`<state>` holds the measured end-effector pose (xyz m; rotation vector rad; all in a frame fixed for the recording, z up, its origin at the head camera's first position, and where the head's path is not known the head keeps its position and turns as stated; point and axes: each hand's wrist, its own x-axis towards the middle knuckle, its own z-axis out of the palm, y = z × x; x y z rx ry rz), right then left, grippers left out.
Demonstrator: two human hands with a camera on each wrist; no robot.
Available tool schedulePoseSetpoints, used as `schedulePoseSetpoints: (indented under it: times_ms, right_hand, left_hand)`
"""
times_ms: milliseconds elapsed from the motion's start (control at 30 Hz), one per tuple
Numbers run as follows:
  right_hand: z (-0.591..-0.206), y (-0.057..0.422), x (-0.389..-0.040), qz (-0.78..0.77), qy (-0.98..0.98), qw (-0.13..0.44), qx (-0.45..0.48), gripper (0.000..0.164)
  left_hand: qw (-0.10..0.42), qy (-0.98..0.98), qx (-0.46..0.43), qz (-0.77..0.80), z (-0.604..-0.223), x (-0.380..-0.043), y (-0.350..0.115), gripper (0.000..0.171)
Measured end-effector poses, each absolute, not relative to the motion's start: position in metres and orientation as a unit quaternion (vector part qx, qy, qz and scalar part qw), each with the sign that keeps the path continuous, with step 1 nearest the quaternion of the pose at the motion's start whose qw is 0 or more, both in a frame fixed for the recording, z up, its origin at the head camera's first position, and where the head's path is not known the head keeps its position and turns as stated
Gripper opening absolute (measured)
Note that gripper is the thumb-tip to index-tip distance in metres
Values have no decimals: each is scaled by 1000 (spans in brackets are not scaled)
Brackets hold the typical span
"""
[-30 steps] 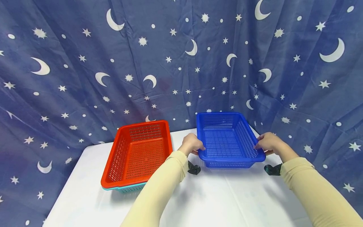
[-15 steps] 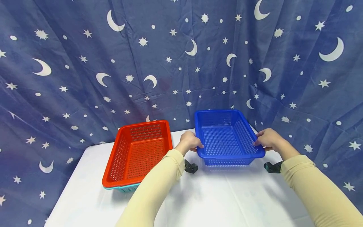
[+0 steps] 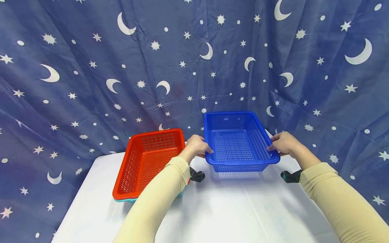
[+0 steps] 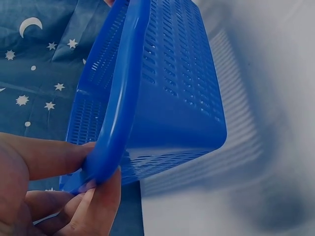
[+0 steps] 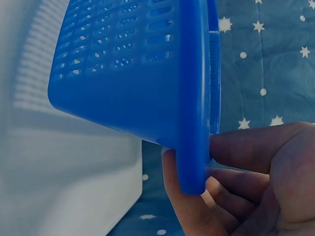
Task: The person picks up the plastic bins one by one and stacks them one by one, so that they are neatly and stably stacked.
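A blue plastic basket [image 3: 232, 145] with slotted walls is held above the white table, its shadow falling on the cloth beneath. My left hand [image 3: 197, 145] pinches the rim near its left front corner, thumb over the lip and fingers underneath, as the left wrist view shows. On the opposite side my right hand [image 3: 284, 143] grips the rim near the right front corner in the same way. To the left, a red basket [image 3: 158, 153] sits nested in a turquoise basket [image 3: 125, 200], of which only a strip shows. My left forearm hides part of this stack.
The white table [image 3: 231, 209] runs back to a blue curtain [image 3: 182, 60] printed with moons and stars. Dark wrist-camera mounts [image 3: 197, 175] stick out from below both sleeves.
Both hands have raised the blue basket and moved it slightly left, and the gap to its shadow has grown. The red and turquoise baskets have stayed in place.
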<state>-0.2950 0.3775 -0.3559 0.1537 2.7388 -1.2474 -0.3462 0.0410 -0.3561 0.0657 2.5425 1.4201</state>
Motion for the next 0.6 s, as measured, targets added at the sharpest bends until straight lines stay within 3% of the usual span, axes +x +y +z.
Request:
schedulePoseSetpoints:
  times_ms: [200,600]
  right_hand:
    - [-350,368,-295,-405,911,66,43,45]
    - [-335,342,-298,-391,918,58,21,47]
  left_hand:
    - [114,868,25,483,-347,-341,30,36]
    - [96,888,4,449,-333,-342,9,56]
